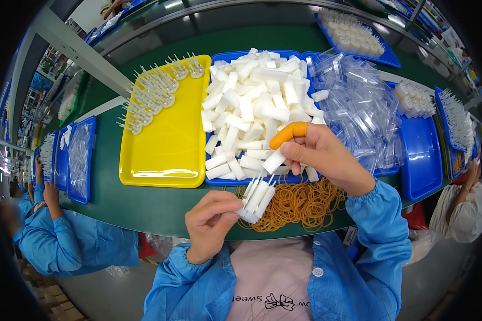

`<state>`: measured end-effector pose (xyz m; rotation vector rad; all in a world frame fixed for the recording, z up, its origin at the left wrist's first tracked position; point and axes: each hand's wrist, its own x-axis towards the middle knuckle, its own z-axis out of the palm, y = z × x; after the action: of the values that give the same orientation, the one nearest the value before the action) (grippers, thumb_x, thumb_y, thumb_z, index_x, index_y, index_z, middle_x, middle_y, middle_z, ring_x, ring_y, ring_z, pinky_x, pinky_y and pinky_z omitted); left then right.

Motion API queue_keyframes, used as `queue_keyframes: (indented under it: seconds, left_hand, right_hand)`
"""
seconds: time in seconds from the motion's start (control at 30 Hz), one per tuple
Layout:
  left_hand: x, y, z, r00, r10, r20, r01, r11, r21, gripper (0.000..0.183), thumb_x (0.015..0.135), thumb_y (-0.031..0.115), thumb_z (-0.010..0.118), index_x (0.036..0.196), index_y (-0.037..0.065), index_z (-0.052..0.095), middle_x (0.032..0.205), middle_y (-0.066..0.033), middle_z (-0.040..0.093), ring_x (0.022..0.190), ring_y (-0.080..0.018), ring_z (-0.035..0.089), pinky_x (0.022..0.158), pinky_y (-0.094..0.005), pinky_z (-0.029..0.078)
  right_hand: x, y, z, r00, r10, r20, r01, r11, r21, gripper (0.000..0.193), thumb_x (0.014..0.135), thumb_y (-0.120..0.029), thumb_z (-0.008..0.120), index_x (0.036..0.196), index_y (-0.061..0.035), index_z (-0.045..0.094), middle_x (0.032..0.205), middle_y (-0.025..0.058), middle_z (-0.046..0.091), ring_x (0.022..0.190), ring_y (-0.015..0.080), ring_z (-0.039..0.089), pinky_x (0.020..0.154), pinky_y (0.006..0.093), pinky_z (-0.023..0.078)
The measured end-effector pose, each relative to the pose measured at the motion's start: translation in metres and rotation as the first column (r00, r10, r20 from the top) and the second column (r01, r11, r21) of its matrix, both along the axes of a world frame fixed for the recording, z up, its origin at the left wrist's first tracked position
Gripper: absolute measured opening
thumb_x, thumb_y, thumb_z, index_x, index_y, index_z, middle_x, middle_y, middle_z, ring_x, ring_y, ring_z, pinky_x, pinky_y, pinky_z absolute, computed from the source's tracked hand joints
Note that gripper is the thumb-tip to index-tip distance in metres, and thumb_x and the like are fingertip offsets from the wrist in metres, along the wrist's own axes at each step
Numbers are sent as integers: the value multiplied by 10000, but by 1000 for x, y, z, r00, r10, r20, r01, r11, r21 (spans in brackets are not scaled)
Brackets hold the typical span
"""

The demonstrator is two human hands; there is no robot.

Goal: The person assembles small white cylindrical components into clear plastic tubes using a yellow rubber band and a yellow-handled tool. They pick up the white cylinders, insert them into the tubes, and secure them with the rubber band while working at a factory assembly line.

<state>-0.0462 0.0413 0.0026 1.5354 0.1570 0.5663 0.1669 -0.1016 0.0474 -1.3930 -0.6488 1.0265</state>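
My left hand (210,220) is closed on a white pronged plastic holder (247,215), prongs pointing up and away from me. Several white foam sleeves (263,199) sit on its prongs. Just above them, my right hand (329,155) pinches another white foam piece (275,161) between thumb and index finger, close to the prong tips. An orange finger cot (290,132) covers that index finger. A heap of loose white foam pieces (246,107) fills the blue tray behind my hands. Tan rubber bands (300,208) lie piled on the table under and beside the holder.
Left stands a yellow tray (163,155) with several pronged holders (150,99) along its far side. Clear plastic sleeves (353,112) fill a blue tray at right, with another blue tray (422,166) beyond. Co-workers in blue (72,241) and white (458,211) sit on either side.
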Motion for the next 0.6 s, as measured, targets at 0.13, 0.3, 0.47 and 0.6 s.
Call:
queue_keyframes:
  seconds: [0.13,0.3,0.47,0.6]
  left_hand:
    - [-1,2,-3,999,4,37,-6,998,62,164,806,-34,658,969,-26,672,966,-137,617,850,-178,578,719,-261,472]
    - [1,2,2,997,-16,71,4,986,165,154,796,-33,665,948,-21,682,948,-134,622,829,-189,579,694,-264,466]
    - [2,2,5,996,-27,81,8,975,221,157,777,-38,676,932,-14,691,917,-125,629,815,-190,579,679,-271,464]
    - [3,2,6,996,-20,87,-2,970,244,166,757,-45,687,917,-4,697,893,-112,635,808,-194,582,673,-275,463]
  right_hand:
    - [1,0,0,998,9,-59,-9,1000,-9,228,888,-192,607,997,8,607,725,5,558,583,53,515,542,172,403]
    - [1,1,-1,997,18,-69,-20,999,-25,219,888,-194,608,988,2,609,724,4,560,575,49,516,539,167,402]
    - [2,3,-2,999,17,-49,-18,1000,-24,222,890,-200,608,991,-1,610,725,5,561,573,48,521,535,166,402]
    - [6,2,-4,991,35,-131,-39,999,-22,231,890,-203,612,995,3,608,726,10,565,572,52,529,535,167,408]
